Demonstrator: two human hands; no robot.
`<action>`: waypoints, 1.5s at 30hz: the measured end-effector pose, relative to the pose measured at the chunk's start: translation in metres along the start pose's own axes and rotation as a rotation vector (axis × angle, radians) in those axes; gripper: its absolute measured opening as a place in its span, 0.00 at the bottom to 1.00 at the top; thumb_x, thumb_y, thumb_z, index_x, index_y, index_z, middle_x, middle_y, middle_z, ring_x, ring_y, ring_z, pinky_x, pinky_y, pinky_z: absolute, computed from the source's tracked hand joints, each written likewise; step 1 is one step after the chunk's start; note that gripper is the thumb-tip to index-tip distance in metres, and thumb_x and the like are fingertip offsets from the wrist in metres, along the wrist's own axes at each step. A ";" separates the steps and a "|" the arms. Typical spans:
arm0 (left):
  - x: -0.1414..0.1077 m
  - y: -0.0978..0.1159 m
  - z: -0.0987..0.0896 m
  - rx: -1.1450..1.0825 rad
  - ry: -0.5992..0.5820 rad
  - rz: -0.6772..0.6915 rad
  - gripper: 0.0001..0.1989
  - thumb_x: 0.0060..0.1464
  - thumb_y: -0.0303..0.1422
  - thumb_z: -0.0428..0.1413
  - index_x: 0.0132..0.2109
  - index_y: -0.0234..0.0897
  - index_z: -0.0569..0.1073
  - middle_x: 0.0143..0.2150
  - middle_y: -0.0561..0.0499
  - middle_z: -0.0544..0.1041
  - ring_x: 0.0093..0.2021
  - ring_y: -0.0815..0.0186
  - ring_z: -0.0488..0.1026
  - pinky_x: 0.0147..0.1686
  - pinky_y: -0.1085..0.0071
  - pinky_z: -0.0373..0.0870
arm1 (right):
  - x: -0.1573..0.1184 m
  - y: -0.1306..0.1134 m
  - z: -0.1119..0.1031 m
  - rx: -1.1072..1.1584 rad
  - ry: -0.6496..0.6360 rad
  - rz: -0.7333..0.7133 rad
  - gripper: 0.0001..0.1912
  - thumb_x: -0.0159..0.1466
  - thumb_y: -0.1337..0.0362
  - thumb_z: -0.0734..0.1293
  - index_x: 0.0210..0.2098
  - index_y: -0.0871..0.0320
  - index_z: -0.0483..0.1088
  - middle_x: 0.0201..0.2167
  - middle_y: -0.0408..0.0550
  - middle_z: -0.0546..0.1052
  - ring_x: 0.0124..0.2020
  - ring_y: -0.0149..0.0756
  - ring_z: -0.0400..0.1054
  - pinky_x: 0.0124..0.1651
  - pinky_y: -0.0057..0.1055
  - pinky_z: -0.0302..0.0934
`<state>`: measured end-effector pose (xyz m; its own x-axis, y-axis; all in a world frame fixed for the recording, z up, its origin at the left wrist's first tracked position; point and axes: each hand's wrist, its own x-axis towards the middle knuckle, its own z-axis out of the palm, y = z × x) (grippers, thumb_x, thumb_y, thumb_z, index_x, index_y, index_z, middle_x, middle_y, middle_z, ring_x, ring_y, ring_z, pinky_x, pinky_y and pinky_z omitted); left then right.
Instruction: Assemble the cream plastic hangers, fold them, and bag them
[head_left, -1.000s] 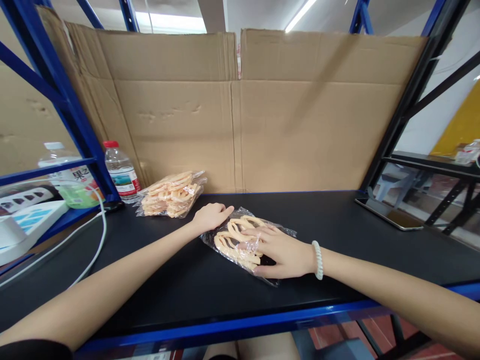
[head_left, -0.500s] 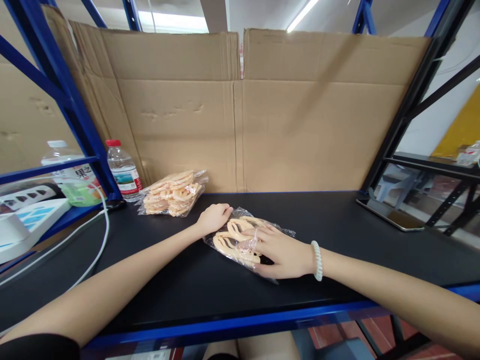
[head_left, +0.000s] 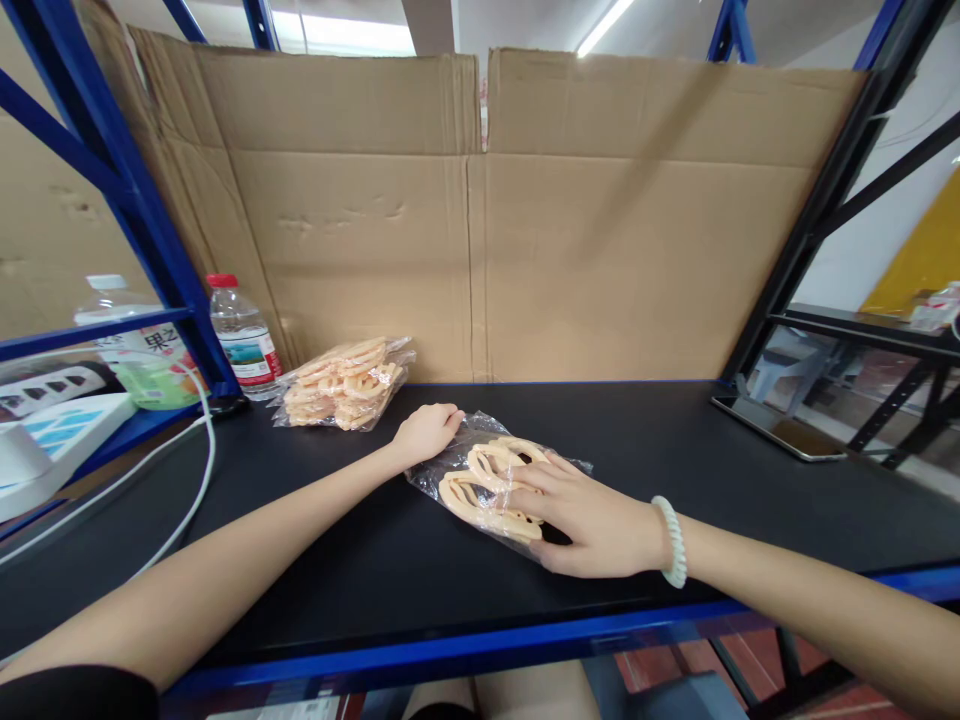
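A clear plastic bag [head_left: 442, 472] lies on the black tabletop in front of me. Inside it are several pale peach loops [head_left: 480, 500], flat and band-like; I cannot tell what they are made of. At the bag's left end, my left hand [head_left: 429, 436] is closed on the plastic edge, its fingertips partly hidden. My right hand [head_left: 592, 515], with a pale beaded bracelet at the wrist, lies flat across the bag's right part. Its fingers are spread over the loops and cover some of them.
Another bag of peach loops [head_left: 345, 385] rests at the back left beside a red-capped water bottle [head_left: 246, 345]. A white cable [head_left: 206, 470] crosses the left side. Cardboard [head_left: 360, 260] walls the back. A tablet-like device [head_left: 780, 430] lies at the right.
My right hand has slid right and slightly toward me. The loops have shifted right inside the bag, leaving more bare plastic beside my left hand, which has barely moved.
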<state>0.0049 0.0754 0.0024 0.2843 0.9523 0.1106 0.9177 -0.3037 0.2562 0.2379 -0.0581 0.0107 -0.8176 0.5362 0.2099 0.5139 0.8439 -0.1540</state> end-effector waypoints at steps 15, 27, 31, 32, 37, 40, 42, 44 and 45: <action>0.005 -0.011 -0.008 0.034 0.035 -0.017 0.13 0.63 0.37 0.53 0.48 0.33 0.72 0.46 0.46 0.75 0.43 0.62 0.74 0.44 0.59 0.73 | -0.017 0.017 -0.004 0.042 -0.069 0.051 0.32 0.56 0.70 0.62 0.60 0.51 0.61 0.64 0.51 0.62 0.65 0.47 0.51 0.64 0.56 0.38; 0.007 -0.012 -0.011 0.064 0.070 -0.028 0.13 0.63 0.37 0.54 0.48 0.33 0.72 0.46 0.46 0.75 0.43 0.62 0.75 0.43 0.59 0.74 | -0.051 0.018 -0.014 0.061 -0.087 0.065 0.35 0.53 0.74 0.61 0.61 0.51 0.61 0.66 0.50 0.58 0.67 0.45 0.48 0.67 0.57 0.34; 0.007 -0.014 -0.018 0.100 0.112 -0.031 0.12 0.63 0.38 0.54 0.46 0.33 0.73 0.44 0.47 0.76 0.42 0.63 0.75 0.43 0.60 0.73 | -0.071 0.016 -0.019 0.067 -0.080 0.056 0.35 0.54 0.75 0.60 0.61 0.52 0.60 0.66 0.50 0.58 0.68 0.44 0.47 0.67 0.51 0.41; 0.006 -0.014 -0.021 0.107 0.129 -0.028 0.12 0.63 0.38 0.53 0.45 0.32 0.73 0.42 0.47 0.76 0.41 0.63 0.75 0.43 0.60 0.73 | -0.078 0.016 -0.020 0.073 -0.080 0.066 0.35 0.55 0.75 0.60 0.61 0.52 0.60 0.66 0.50 0.58 0.68 0.45 0.46 0.67 0.50 0.42; -0.005 -0.001 -0.056 0.136 0.275 0.046 0.17 0.66 0.35 0.44 0.37 0.35 0.74 0.36 0.46 0.78 0.39 0.60 0.75 0.43 0.64 0.68 | -0.114 0.026 -0.020 0.080 -0.062 0.176 0.33 0.61 0.72 0.61 0.65 0.46 0.56 0.68 0.47 0.55 0.69 0.47 0.46 0.67 0.51 0.47; -0.008 0.001 -0.094 0.157 0.400 0.034 0.17 0.64 0.37 0.43 0.38 0.37 0.74 0.38 0.44 0.78 0.40 0.57 0.74 0.42 0.65 0.65 | -0.127 0.040 -0.015 0.065 0.001 0.209 0.32 0.65 0.69 0.59 0.66 0.43 0.53 0.68 0.47 0.54 0.69 0.49 0.46 0.65 0.54 0.49; -0.004 -0.007 -0.123 0.172 0.483 -0.048 0.18 0.64 0.37 0.42 0.38 0.36 0.74 0.38 0.43 0.78 0.41 0.54 0.74 0.41 0.63 0.65 | -0.127 0.051 -0.012 0.054 0.033 0.205 0.30 0.66 0.68 0.59 0.66 0.42 0.52 0.68 0.47 0.54 0.69 0.49 0.46 0.65 0.56 0.48; 0.003 -0.024 -0.149 0.182 0.550 -0.157 0.18 0.64 0.37 0.41 0.40 0.35 0.75 0.40 0.41 0.78 0.44 0.51 0.74 0.41 0.62 0.65 | -0.118 0.063 -0.008 0.052 0.051 0.186 0.29 0.67 0.67 0.59 0.66 0.43 0.53 0.68 0.47 0.55 0.68 0.49 0.47 0.66 0.56 0.48; 0.008 -0.035 -0.159 0.184 0.567 -0.210 0.18 0.64 0.36 0.41 0.40 0.35 0.75 0.41 0.40 0.78 0.46 0.51 0.74 0.41 0.62 0.66 | -0.111 0.069 -0.006 0.054 0.059 0.170 0.28 0.67 0.67 0.58 0.66 0.44 0.54 0.67 0.47 0.56 0.68 0.49 0.47 0.66 0.55 0.48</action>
<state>-0.0693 0.0887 0.1471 -0.0518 0.8124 0.5807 0.9850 -0.0544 0.1640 0.3652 -0.0593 -0.0170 -0.7026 0.6725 0.2326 0.6273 0.7396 -0.2438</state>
